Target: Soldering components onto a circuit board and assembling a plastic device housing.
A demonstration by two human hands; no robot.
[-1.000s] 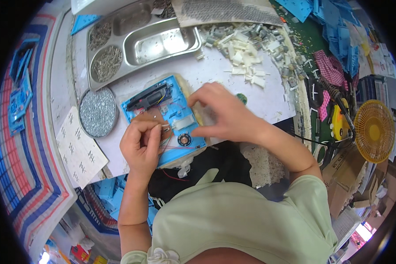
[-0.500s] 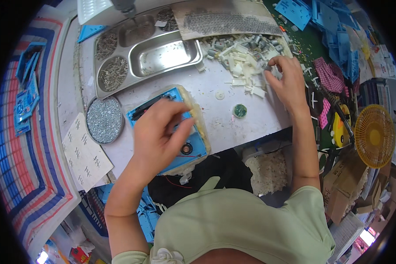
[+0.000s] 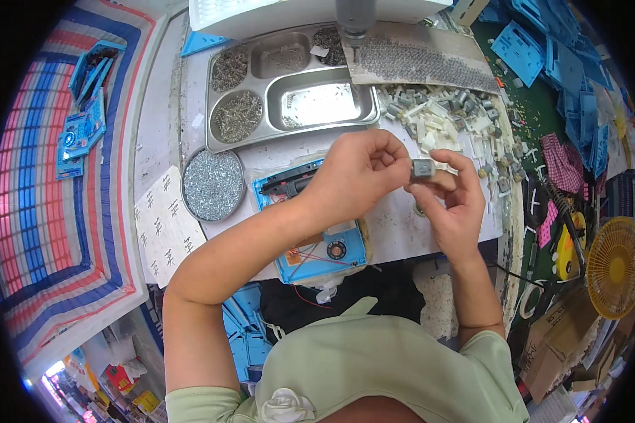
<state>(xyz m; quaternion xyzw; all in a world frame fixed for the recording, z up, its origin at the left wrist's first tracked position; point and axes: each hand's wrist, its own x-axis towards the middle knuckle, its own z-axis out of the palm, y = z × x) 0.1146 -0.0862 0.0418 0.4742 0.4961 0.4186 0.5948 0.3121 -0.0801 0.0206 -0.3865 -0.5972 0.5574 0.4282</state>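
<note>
Above the white table, a small silver-grey motor (image 3: 423, 168) is held between my two hands. My right hand (image 3: 457, 208) has its thumb and fingers closed around the motor from the right. My left hand (image 3: 365, 173) is pinched at the motor's left end; whatever lies between those fingertips is too small to make out. Under my left forearm is a blue plastic housing (image 3: 356, 250) with a black part, wires and a round speaker (image 3: 336, 249), partly covered by the arm. Beyond my hands lies a pile of motors and white plastic parts (image 3: 437, 120).
A steel compartment tray (image 3: 293, 137) holding small metal parts stands at the back. Left of the housing are a round dish of silvery pieces (image 3: 213, 185) and a handwritten sheet (image 3: 166, 225). A drill-like tool (image 3: 356, 17) hangs over a board (image 3: 430, 60). A yellow basket (image 3: 612, 268) is at right.
My right hand has come left from the parts pile with the motor. My left hand has moved right from above the blue housing to meet it. The whole view has shifted too.
</note>
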